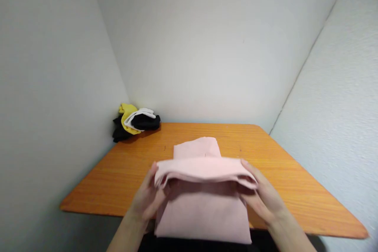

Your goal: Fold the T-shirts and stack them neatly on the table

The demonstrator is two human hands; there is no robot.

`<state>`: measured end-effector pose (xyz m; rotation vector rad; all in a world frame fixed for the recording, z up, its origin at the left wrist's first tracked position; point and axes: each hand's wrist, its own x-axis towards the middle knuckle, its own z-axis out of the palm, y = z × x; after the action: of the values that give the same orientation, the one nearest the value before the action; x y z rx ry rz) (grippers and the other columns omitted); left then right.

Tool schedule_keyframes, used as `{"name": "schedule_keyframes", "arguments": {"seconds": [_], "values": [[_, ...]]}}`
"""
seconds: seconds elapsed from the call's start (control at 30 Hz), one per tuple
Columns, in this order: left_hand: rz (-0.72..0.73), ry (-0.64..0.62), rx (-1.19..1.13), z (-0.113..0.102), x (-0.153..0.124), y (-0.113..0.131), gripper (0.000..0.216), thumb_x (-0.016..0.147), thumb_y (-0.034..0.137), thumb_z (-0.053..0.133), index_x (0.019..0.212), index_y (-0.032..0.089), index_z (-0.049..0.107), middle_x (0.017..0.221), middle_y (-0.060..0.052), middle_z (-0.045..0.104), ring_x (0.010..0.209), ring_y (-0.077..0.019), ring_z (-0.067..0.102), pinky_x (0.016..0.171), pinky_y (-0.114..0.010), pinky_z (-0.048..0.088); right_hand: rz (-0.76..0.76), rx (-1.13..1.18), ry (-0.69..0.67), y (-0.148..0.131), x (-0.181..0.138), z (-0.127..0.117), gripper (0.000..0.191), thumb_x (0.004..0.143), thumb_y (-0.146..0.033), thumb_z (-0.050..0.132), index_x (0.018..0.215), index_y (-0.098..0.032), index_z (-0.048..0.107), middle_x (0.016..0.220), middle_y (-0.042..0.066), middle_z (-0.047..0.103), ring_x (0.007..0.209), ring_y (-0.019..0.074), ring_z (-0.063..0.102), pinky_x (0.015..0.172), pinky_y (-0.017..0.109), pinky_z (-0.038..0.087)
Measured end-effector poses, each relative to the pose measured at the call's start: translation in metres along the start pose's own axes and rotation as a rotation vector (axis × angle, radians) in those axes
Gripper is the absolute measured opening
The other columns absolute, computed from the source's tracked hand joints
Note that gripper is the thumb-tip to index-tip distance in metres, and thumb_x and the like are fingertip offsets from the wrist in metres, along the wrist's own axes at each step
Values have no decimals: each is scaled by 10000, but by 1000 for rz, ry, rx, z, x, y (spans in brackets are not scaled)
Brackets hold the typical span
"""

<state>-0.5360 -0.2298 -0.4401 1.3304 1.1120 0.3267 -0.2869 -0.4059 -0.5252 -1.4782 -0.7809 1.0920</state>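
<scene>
A pale pink garment (203, 214) lies lengthwise over the front middle of the table, its near part reaching past the table's front edge. One section of it is lifted and doubled over into a thick fold. My left hand (150, 193) grips the left end of that fold, and my right hand (256, 193) grips the right end. On both hands the thumb side rests on top of the cloth while other fingers are tucked beneath, partly hidden. Beyond the fold, a flat narrower part of the same garment touches the tabletop.
The brown wooden table (295, 189) stands between white walls (206, 47). In its far left corner is a heap of crumpled cloth: a yellow piece (127, 116), a white piece (146, 111) and black pieces (146, 122). The wall along the right side sits close to the table edge.
</scene>
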Motion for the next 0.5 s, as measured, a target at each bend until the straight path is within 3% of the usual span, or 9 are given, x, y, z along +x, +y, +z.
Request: {"name": "schedule_keyframes", "arguments": {"seconds": [0.07,0.17,0.27,0.4,0.5], "values": [[9,-180,-115,12,37,13,847,904,675,-32,1367,182,478,1344,-107,581,1201,-285,579,1012,-497,475,-3,23,-11,-7,37,7,694,955,-627,174,1267,-148,567,1078,177,654,957,290,644,793,448,539],[109,-218,128,19,66,4,733,926,662,119,1456,214,355,1478,-88,449,1327,-257,467,1116,-467,378,-5,-21,-33,0,63,20,608,967,-575,224,1301,-196,561,1197,163,626,1038,284,624,857,444,523],[198,-177,676,18,57,-28,638,915,631,370,1451,283,388,1531,-37,369,1419,-239,325,1188,-444,262,-27,-204,-20,27,54,33,558,962,-539,302,1330,-205,554,1323,152,560,1177,277,553,1003,461,445],[260,-260,1260,21,33,-72,662,932,615,348,1501,278,295,1593,-35,157,1475,-292,132,1190,-562,168,-80,-718,-135,67,32,47,613,945,-589,394,1458,-256,426,1566,56,243,1452,307,120,1169,538,152],[329,-197,1459,26,29,-92,667,953,572,329,1523,250,199,1593,-66,101,1470,-309,135,1170,-566,215,-88,-872,-228,83,26,52,629,954,-624,361,1508,-334,293,1596,-5,71,1458,317,-17,1162,586,82]]}}
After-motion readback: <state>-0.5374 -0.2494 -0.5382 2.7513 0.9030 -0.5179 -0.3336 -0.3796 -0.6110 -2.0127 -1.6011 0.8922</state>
